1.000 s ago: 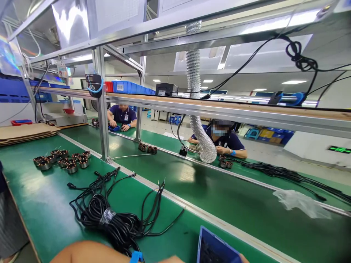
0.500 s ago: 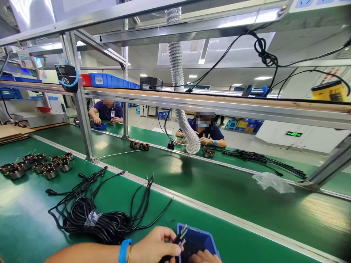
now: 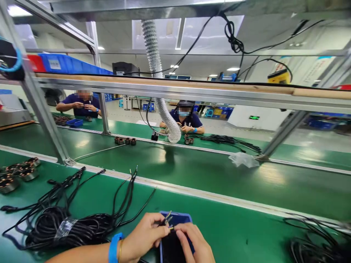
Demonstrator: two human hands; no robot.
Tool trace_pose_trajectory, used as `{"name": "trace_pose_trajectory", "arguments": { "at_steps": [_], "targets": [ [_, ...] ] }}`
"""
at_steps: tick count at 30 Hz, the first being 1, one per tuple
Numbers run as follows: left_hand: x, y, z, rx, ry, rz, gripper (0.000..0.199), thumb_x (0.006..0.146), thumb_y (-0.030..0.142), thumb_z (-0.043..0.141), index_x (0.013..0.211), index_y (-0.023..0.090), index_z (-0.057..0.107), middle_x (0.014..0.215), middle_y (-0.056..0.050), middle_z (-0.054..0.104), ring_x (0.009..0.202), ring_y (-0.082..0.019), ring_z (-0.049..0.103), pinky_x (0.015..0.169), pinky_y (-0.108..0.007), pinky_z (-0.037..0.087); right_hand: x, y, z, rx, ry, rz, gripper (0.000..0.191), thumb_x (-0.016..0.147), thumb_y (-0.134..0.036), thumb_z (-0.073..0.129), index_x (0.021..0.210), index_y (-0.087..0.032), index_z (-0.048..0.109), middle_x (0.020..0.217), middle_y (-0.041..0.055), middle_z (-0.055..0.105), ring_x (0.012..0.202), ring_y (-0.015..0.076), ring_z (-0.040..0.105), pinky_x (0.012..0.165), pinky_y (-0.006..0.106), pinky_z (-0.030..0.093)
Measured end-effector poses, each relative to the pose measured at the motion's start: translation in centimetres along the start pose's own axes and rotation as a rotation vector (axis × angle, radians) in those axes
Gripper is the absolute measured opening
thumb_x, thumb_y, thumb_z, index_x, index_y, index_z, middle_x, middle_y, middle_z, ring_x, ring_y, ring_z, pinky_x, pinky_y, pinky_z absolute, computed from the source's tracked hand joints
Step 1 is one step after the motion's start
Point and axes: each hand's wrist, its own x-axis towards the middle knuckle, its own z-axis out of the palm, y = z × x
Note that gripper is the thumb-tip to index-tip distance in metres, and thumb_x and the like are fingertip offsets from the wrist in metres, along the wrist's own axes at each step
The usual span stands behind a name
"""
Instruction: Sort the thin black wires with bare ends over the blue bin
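Left hand closed in a pinch, thumb and forefinger clamped on a small bunch of thin wire ends with bare tips fanning upward. Right hand closed too, fingertips pinched on the same wire ends from the other side, just touching the left fingers. Both held low at the bottom edge of view, directly over a blue parts tray lying on the green bench mat. Left forearm stretched in from the lower left, nearly level, wearing a blue wristband and a thin bangle beside it. Right hand angled in from below, wrist out of view, back of hand up.

Just left of the hands, a taped coil of black cables, loose ends trailing up toward the aluminium rail. Farther left, a cluster of wound motor stators. At far right, another heap of black cable, well apart. Beyond the rail, a green conveyor belt with a crumpled clear plastic bag. Overhead, a ribbed silver duct hose hanging down. Across the belt, two seated co-workers in dark shirts, hands busy at their own bench.
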Motion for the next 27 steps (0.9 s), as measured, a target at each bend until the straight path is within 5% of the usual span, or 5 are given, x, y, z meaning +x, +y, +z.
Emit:
{"name": "trace_pose_trajectory", "arguments": {
  "at_steps": [21,27],
  "targets": [
    [-0.7,0.4,0.0,0.023,-0.005,-0.043,0.030,0.068,0.040,0.069,0.076,0.017,0.052,0.068,0.005,0.048,0.053,-0.006,0.038,0.049,-0.021,0.029,-0.3,-0.6,-1.3,-0.094,-0.004,-0.062,0.017,0.095,-0.012,0.054,0.106,-0.024,0.059,0.090,0.0030,0.067,0.080,0.0171,0.063,0.073,0.028,0.055],
    [-0.3,-1.0,-0.1,-0.005,0.031,-0.079,0.039,0.066,0.047,0.074,0.078,0.017,0.053,0.062,0.006,0.049,0.050,-0.006,0.039,0.045,-0.020,0.025,-0.3,-0.8,-1.0,-0.076,-0.031,-0.006,0.014,0.096,-0.016,0.052,0.101,-0.026,0.060,0.086,0.0009,0.067,0.077,0.0166,0.064,0.071,0.027,0.054]
  ]
}}
